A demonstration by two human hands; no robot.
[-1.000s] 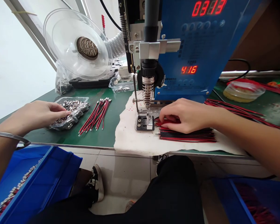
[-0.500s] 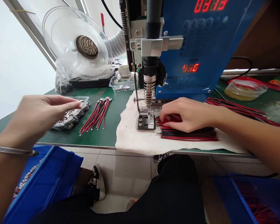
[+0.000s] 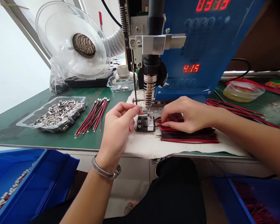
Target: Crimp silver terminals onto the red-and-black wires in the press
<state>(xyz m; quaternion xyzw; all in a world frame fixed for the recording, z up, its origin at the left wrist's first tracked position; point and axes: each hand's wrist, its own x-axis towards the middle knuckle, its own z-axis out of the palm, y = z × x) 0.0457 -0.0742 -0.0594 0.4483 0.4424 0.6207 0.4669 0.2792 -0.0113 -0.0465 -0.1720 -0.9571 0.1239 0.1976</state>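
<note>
My left hand [image 3: 121, 121] is pinched at the fixture's left edge, thumb against forefinger. What sits between those fingertips is too small to make out. The black fixture [image 3: 142, 123], with a bright metal block on its right side, lies under the spring-wrapped soldering tip [image 3: 149, 90]. Just right of the fixture, my right hand [image 3: 184, 115] is closed on wires at their left ends. Beneath it, a bundle of red and black wires [image 3: 189, 135] lies on a pale cloth [image 3: 140, 147]; the hand hides part of this bundle.
A clear tray of small metal connectors [image 3: 58, 113] stands left, beside wires with metal ends [image 3: 93, 116]. The blue machine [image 3: 200, 46] rises behind. Blue bins [image 3: 58, 174] flank my legs below the table. A clear round fume hood [image 3: 60, 59] stands back left.
My left hand has moved right, from over the connector tray to the fixture. The right hand stays at the wires. The lower red display reads 415 instead of 416.
</note>
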